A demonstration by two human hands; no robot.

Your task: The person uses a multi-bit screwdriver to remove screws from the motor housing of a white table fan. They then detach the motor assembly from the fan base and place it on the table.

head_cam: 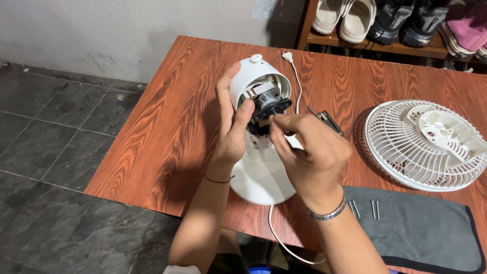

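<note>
A small white desk fan (258, 127) is shown partly dismantled on a wood-grain table (167, 132), near the centre of the view. The motor housing (248, 76) is grasped from the 9 o'clock side by the left hand (231, 127), the fingers wrapped behind the shell and the thumb laid against the front. The right hand (309, 152) is brought in from 4 o'clock, its fingertips (276, 121) pinched at the black motor mount (271, 107); whether a small part is held there cannot be told. Disassembly is judged well advanced: the white grille (426, 144) is already detached and laid flat at 3 o'clock, and loose screws (365, 209) are set on a grey cloth (421, 233) at 5 o'clock, while the motor is not yet freed from its housing. No blade is seen on the shaft. The housing is seen open at the front, with metal motor parts and the black mount exposed; the round base (261, 177) is stood on the table beneath. A white power cord (298, 81) is run towards 12 o'clock, and a small hand tool (327, 121) is laid just beyond the right hand. Shoes on a rack (395, 20) are visible at 1 o'clock
</note>
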